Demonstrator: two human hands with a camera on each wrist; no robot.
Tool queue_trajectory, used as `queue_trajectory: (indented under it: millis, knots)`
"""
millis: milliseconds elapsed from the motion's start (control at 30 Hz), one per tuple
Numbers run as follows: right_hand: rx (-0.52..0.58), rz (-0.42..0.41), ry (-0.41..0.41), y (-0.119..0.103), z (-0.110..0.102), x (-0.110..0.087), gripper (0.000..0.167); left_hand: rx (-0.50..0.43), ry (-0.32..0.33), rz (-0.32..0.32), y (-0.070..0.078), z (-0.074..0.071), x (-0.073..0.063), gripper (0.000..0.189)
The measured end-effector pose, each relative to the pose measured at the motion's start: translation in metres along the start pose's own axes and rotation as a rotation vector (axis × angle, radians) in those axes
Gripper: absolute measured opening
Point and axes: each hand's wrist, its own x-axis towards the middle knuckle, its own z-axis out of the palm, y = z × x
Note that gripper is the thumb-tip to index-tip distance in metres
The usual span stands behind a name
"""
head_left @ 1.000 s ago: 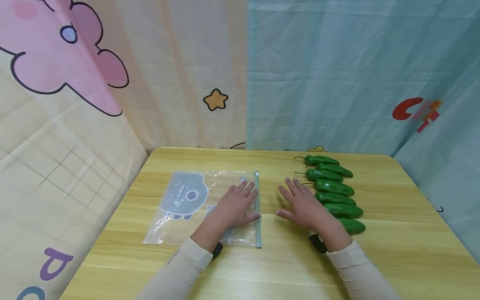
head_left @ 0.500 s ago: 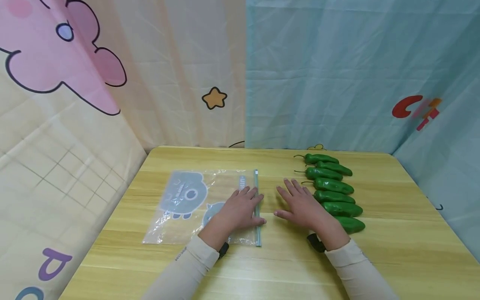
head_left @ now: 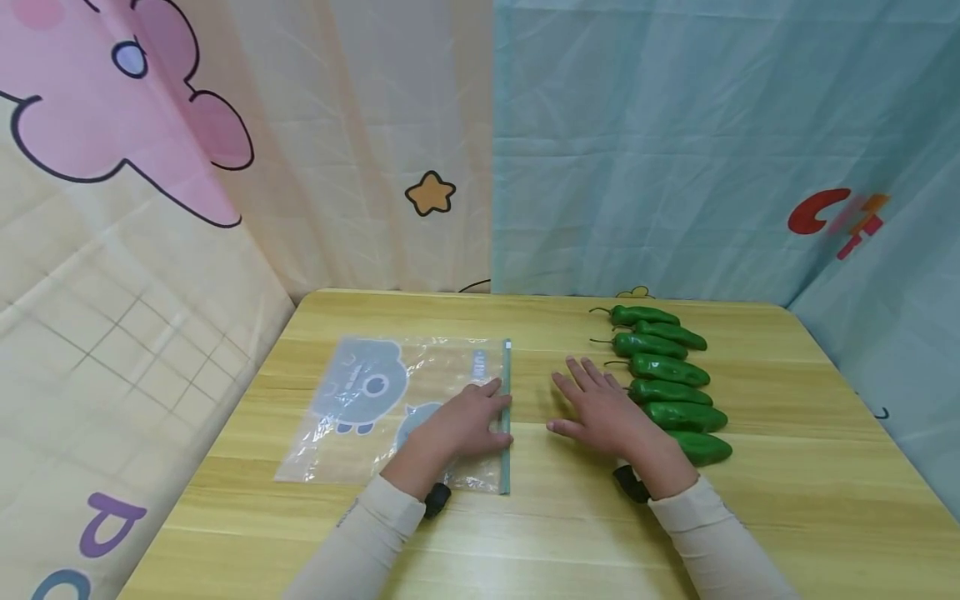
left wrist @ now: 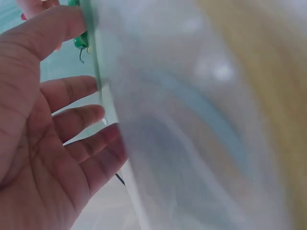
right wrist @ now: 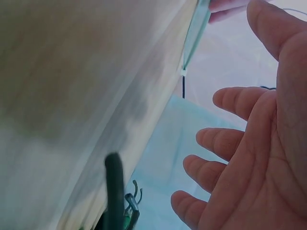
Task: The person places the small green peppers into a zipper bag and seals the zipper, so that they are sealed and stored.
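A clear zip bag [head_left: 390, 404] with grey-blue cartoon prints lies flat on the table, its green zip strip [head_left: 506, 367] facing right. My left hand [head_left: 461, 421] rests over the bag's right part. In the left wrist view, the spread fingertips of that left hand [left wrist: 57, 143] touch the zip edge without curling round it. Palm down, my right hand [head_left: 603, 412] is over the table between the bag and a row of several green peppers [head_left: 667, 369]. Relaxed, parted fingers with nothing between them show on this right hand [right wrist: 254, 148] in the right wrist view.
The wooden table [head_left: 525, 533] has printed curtains [head_left: 637, 150] hanging behind it and at both sides. The peppers line the table's right half from the far edge toward the right forearm. Dark wrist devices [head_left: 437, 500] sit under both wrists.
Over the last half second, the left hand and the zip bag have shifted slightly left. Before that, the left hand slid a little right across the bag. The right hand has hardly moved.
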Motion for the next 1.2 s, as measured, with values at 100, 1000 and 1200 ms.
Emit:
queue_trajectory:
  millis: [100,1000,1200]
  knots:
    - [0.008,-0.002,-0.008,-0.003,0.001,0.002,0.079,-0.036,-0.008,0.008,-0.004,-0.001,-0.003,0.069]
    - [0.192,-0.064,-0.249,-0.022,0.012,0.065,0.093,-0.036,-0.065,0.012,-0.003,-0.003,-0.011,0.078]
    - [0.154,-0.038,-0.287,-0.027,0.016,0.073,0.099,-0.057,-0.061,0.017,-0.007,-0.002,-0.011,0.080]
